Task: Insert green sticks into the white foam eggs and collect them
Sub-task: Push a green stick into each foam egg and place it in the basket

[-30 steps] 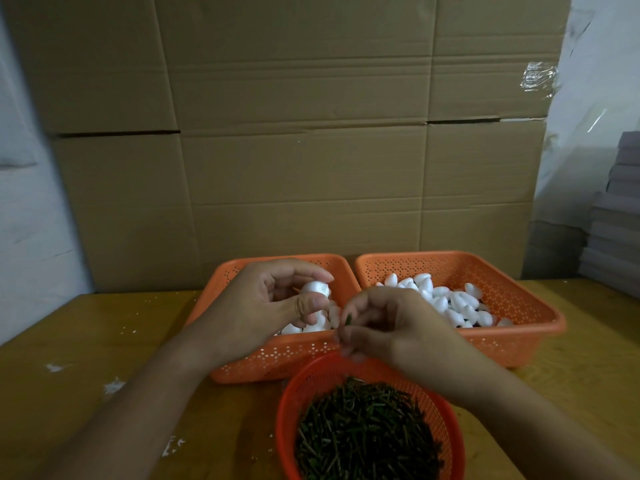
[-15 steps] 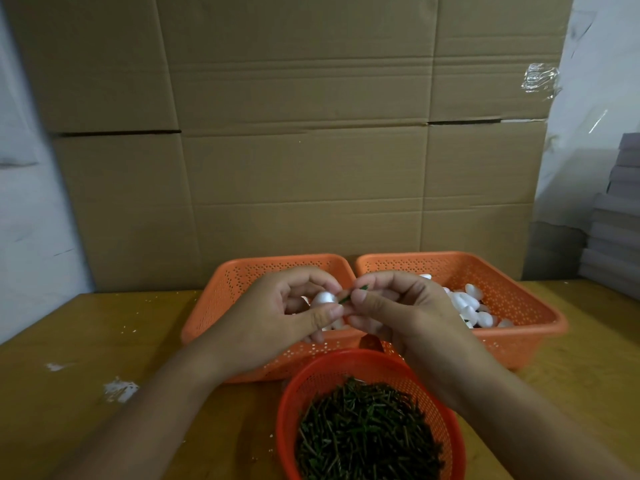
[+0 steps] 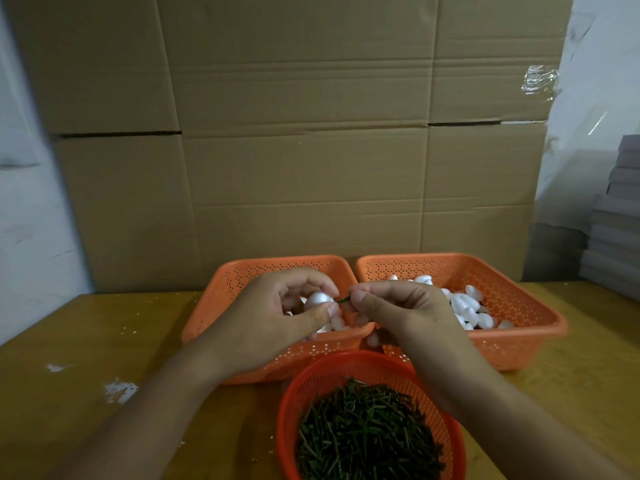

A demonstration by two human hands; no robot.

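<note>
Cardboard cartons [image 3: 294, 133] wall off the back of a wooden table [image 3: 69, 393] flecked with white crumbs; on it stand two orange rectangular baskets and a round one. At the right, the right basket [image 3: 519, 344] holds a heap of white foam eggs, at least one apparently showing a green stem; the left basket [image 3: 228, 289], partly hidden by the hands, also holds white eggs; nearest the camera, the round basket [image 3: 294, 403] is piled with loose green sticks [image 3: 367, 438]. Above the left basket, the left hand [image 3: 273, 327] grips a single foam egg [image 3: 318, 299] between thumb and curled fingers; the right hand [image 3: 401, 313] pinches a green stick [image 3: 344, 299], its tip at the egg's end. Done well, the push should probably run straight along the egg's long axis, the egg held firm but not crushed, the stick pinched close to its tip so it does not bend; foam likely tears if the stick enters at a slant.
</note>
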